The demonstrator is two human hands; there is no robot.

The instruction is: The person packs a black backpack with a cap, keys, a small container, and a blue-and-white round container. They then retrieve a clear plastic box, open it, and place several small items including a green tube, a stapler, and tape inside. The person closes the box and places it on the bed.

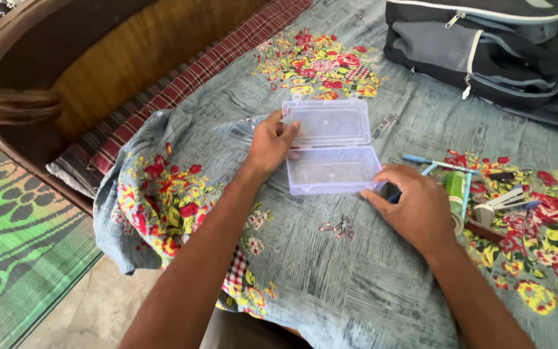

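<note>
A clear plastic box [330,169] lies open and empty on the flowered grey bedsheet [330,271], its hinged lid [327,121] folded back flat. My left hand [269,145] rests on the box's left side, fingers touching the lid's edge. My right hand [411,203] sits at the box's right front corner, fingers curled against it and over a dark small item that I cannot make out. Just right of that hand lies a scatter of stationery: a blue pen [431,161], a green tube [454,185] and several other small pieces.
A dark grey backpack [485,52] lies at the far right of the bed. A wooden bed frame [46,71] and a checked mattress edge [182,81] run along the left. A green patterned mat [14,239] covers the floor below.
</note>
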